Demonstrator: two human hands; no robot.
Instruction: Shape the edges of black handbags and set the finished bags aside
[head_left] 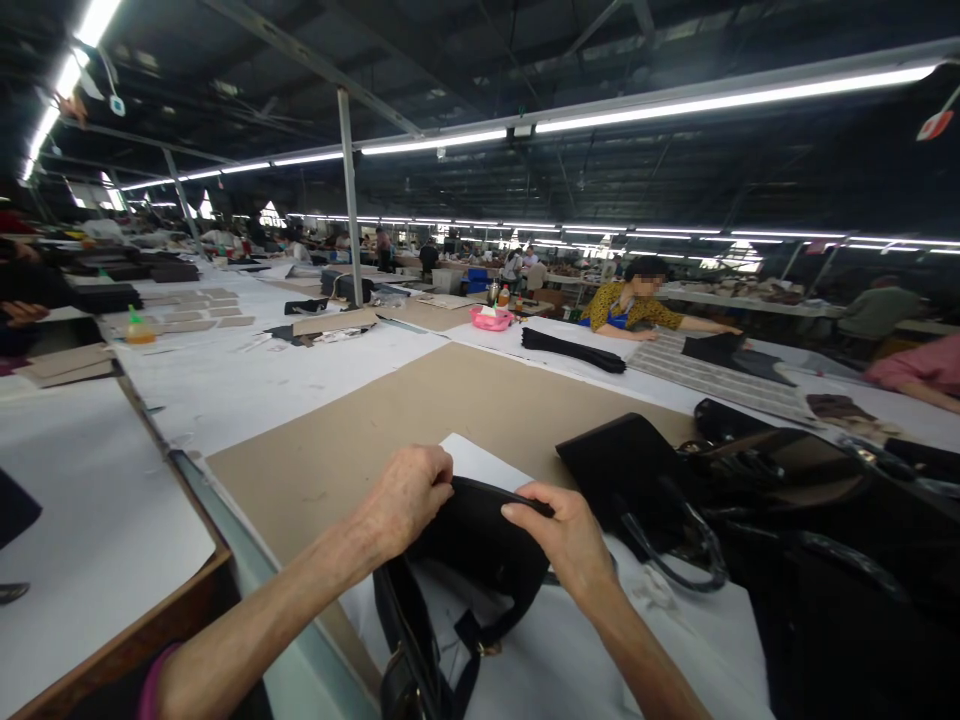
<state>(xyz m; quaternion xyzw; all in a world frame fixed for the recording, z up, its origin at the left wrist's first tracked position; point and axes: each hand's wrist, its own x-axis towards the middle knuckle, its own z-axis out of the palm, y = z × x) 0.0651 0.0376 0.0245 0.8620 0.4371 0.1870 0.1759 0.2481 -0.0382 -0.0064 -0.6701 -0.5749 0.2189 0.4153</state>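
A black bag (487,540) with a strap and small metal fittings stands in front of me on white sheeting. My left hand (416,495) pinches its top edge near the left corner, fingers closed. Farther right along the same edge, my right hand (566,530) grips it between thumb and fingers. The strap (472,640) hangs down toward me below the edge. Behind the bag lies a white sheet (480,460) on tan board. The bag's lower part runs out of view at the bottom.
Black bags (810,520) with handles are heaped at the right. Tan board (360,410) covers the table ahead. A pink basket (491,318) and black strips (574,350) lie farther back. Across the table, a co-worker (637,300) in a yellow patterned top reaches over material.
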